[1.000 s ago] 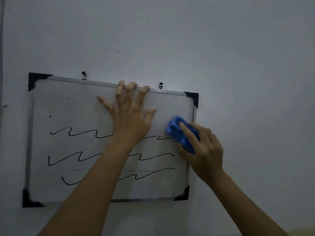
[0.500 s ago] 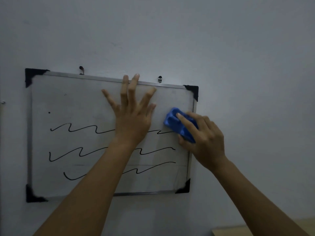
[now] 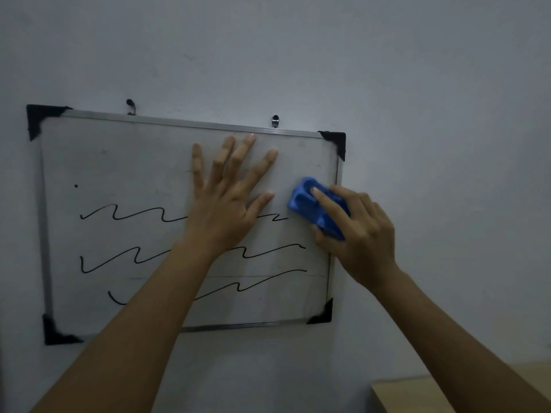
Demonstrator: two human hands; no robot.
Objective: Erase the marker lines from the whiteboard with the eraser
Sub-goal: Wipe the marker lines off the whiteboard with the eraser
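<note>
A whiteboard (image 3: 119, 162) with a metal frame and black corner caps hangs on the wall. Three black wavy marker lines (image 3: 128, 214) run across it, and a small black dot sits at its left. My left hand (image 3: 229, 201) presses flat on the board's upper middle with fingers spread, covering part of the top line. My right hand (image 3: 357, 231) grips a blue eraser (image 3: 310, 204) against the board near its right edge, just past the right end of the top line.
The board hangs from two hooks (image 3: 275, 120) on a plain grey wall (image 3: 417, 84). A light wooden surface (image 3: 417, 394) shows at the bottom right corner, below my right forearm.
My left hand slid slightly down from the board's top edge and stays flat. The eraser in my right hand stays by the right edge, near the top line's end.
</note>
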